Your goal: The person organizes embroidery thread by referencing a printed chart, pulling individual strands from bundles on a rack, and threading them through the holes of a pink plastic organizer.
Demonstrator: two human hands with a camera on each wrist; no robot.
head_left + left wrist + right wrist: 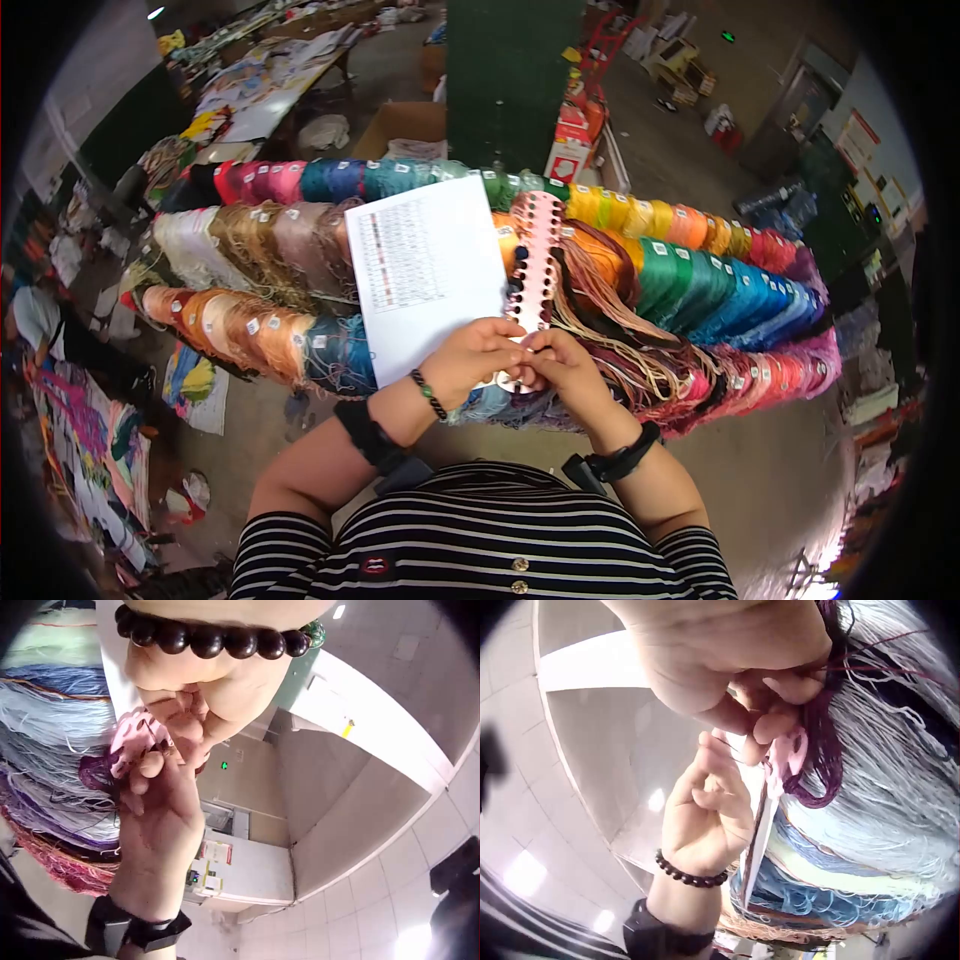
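Observation:
Both hands meet at the lower end of a pink card with holes along its edges (541,262), which lies over the thread skeins. My left hand (468,358), wearing a beaded bracelet, pinches a thin dark thread (732,745) between thumb and fingertip. The fingers of my right hand (568,368) are curled at the card's end, gripping dark red thread whose strands trail off sideways. A loop of dark purple thread (829,761) hangs from the card beside them. Brown, pink and cream strands (610,325) fan out from the card's right side.
A printed white sheet (430,335) lies left of the card. Rows of labelled coloured skeins (690,285) hang on a rack in front of me. Behind stand a green pillar (512,90), a cardboard box (400,125) and a cluttered table (265,110).

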